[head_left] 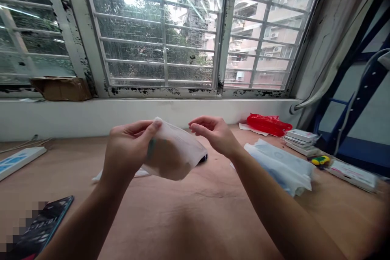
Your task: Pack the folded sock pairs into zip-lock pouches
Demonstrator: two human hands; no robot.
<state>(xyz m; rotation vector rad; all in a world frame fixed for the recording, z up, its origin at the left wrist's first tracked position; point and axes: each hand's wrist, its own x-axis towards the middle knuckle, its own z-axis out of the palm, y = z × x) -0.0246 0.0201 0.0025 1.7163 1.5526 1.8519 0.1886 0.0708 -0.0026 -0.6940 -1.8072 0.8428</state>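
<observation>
Three things line up from left to right: a phone (39,227) on the tabletop (183,227), a translucent white pouch (173,150) pinched in mid-air by our left hand (131,146) (something dark shows at its far end), and a bluish-white packet (280,166) lying further right. Our open right hand (213,132) hovers just beside the pouch, apart from the left and not touching it.

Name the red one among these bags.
The crumpled red plastic bag by the wall; the translucent white pouch in the left hand and the pale blue packet aren't red.
</observation>
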